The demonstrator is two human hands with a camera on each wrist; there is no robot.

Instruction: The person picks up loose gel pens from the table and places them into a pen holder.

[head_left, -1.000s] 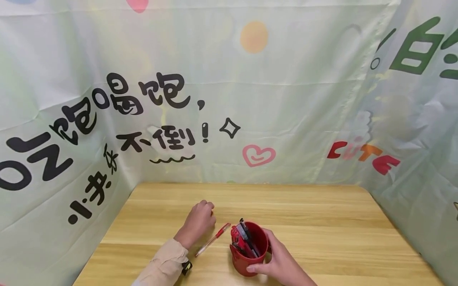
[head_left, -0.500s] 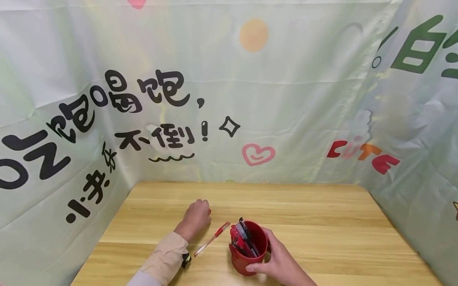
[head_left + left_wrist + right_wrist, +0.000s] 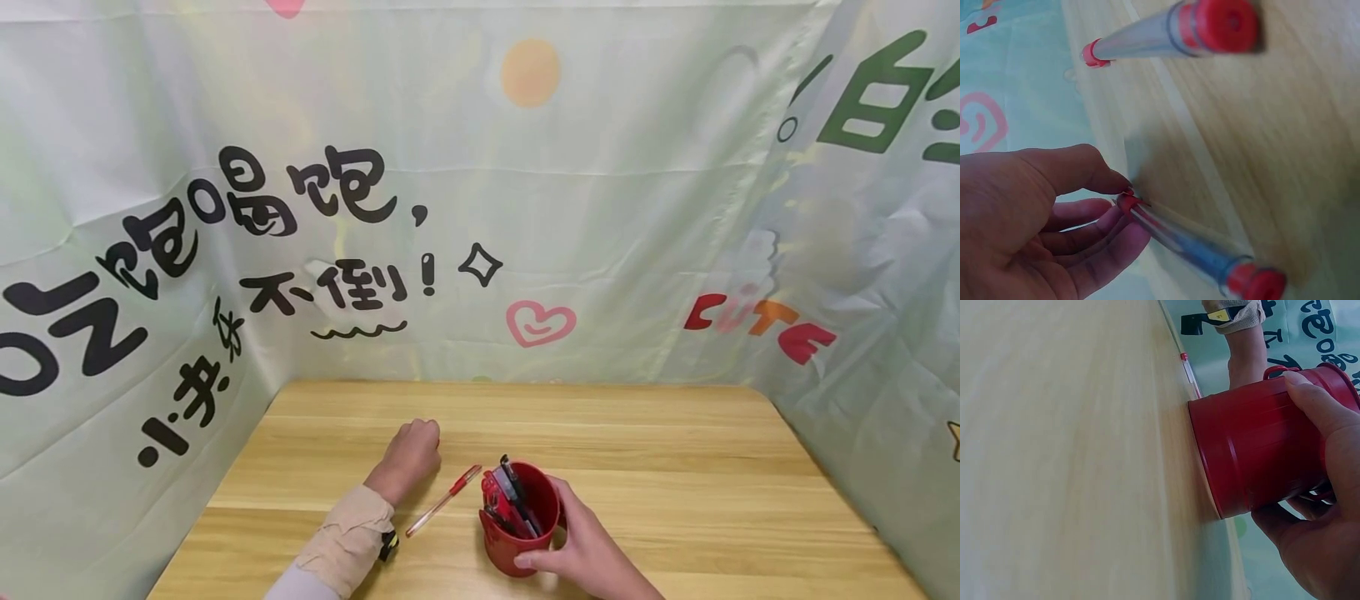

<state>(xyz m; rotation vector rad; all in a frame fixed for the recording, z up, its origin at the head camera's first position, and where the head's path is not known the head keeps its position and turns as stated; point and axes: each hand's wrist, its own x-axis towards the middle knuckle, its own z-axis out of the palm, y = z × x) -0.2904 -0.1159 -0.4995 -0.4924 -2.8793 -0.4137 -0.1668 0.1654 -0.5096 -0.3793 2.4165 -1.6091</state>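
Note:
In the left wrist view my left hand [image 3: 1029, 212] pinches the red-capped end of a clear-barrelled pen [image 3: 1182, 240] between thumb and fingers. From the head, that left hand [image 3: 408, 458] hides nearly all of this pen. A second red pen [image 3: 444, 502] lies slanted on the table between the left hand and a red metal cup [image 3: 517, 560]. Several pens [image 3: 512, 504], black and red, lean inside the cup. My right hand [image 3: 592, 546] grips the cup from its right side, thumb across the front. In the right wrist view the cup [image 3: 1260, 447] stands upright on the table.
The wooden table [image 3: 675, 475] ends at the back against a pale printed curtain [image 3: 622, 250], which also rises at both sides. A beige wrap [image 3: 352, 533] and a black strap piece [image 3: 388, 546] are on the left wrist.
Over the last second my left hand has drawn slightly leftward, and a bit of red shows beside its fingers. My right hand keeps its grip on the cup, which stays in place.

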